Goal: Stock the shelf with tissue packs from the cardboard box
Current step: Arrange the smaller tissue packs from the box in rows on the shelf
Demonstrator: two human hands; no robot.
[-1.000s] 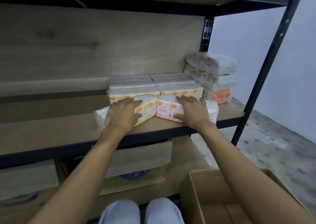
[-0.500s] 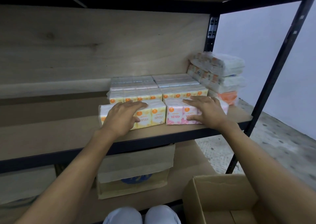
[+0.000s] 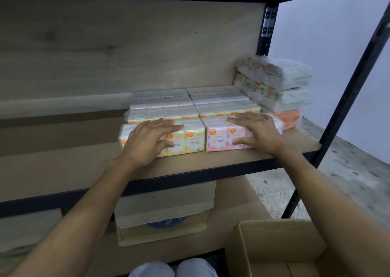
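Hands first: your left hand (image 3: pixel 147 140) lies flat on the yellow tissue pack (image 3: pixel 190 139) in the middle of the frame, fingers spread, not pinching anything. Your right hand (image 3: pixel 258 133) lies flat on the pink tissue pack (image 3: pixel 219 138) just to its right, fingers spread too. The two packs stand side by side, touching, near the front edge of the shelf (image 3: pixel 232 160). Behind them, more tissue packs (image 3: pixel 190 102) sit in neat rows. At the right end of the shelf, a stack of wrapped packs (image 3: pixel 280 86) leans a little, with an orange one at the bottom. Down in the lower right corner of the frame you can see the open cardboard box (image 3: pixel 280 249). Under the shelf, in the lower middle, sits another box (image 3: pixel 162 219) with its flap hanging down.
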